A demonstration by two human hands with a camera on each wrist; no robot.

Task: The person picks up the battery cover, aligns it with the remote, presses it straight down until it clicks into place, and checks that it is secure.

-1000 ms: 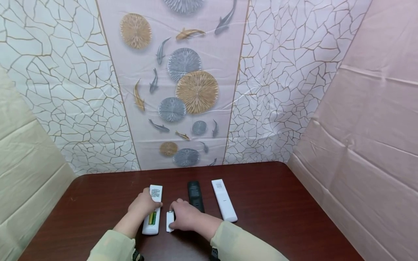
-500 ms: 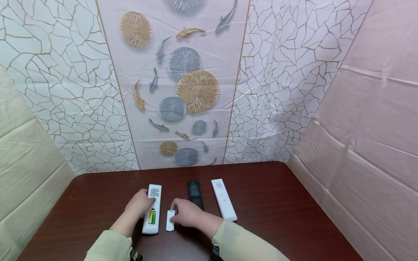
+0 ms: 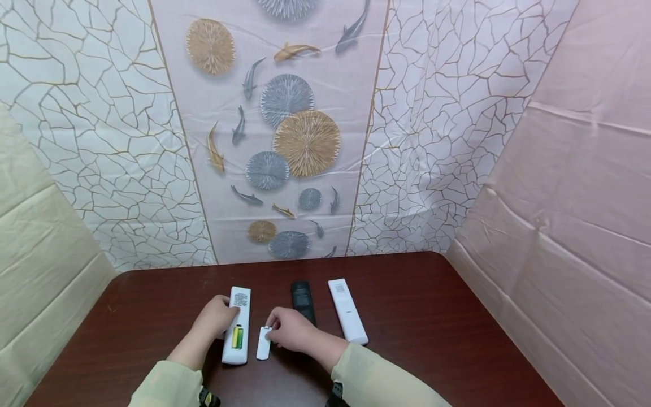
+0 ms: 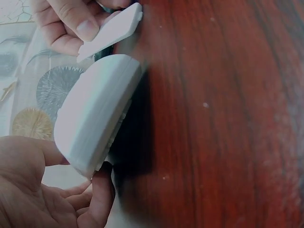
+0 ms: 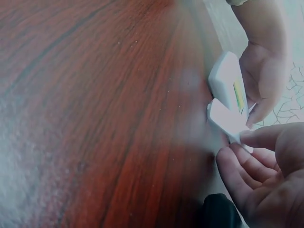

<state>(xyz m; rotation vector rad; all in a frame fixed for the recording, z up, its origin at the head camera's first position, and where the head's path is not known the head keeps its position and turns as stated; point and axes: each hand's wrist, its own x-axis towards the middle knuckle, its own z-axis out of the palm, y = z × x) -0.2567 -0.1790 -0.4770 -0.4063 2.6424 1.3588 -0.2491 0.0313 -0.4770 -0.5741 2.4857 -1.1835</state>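
A white remote control lies back up on the left, its battery bay uncovered with green-and-yellow batteries inside. My left hand grips it by its left side, thumb on the back. In the left wrist view, fingers reach beneath the raised end of the remote. Just right of it, my right hand pinches a white battery cover by its right edge, between thumb and fingers. The right wrist view has this cover tilted, apart from the bay.
Beyond my right hand lies a black remote control, partly hidden by that hand. Farther right is a second white remote control, back up with its cover on. Patterned cloth hangs behind the dark red wooden table.
My left hand has slid left off the remote's back to its side, baring the label and more of the batteries. The cover in my right hand has tilted, its near end swinging slightly left.
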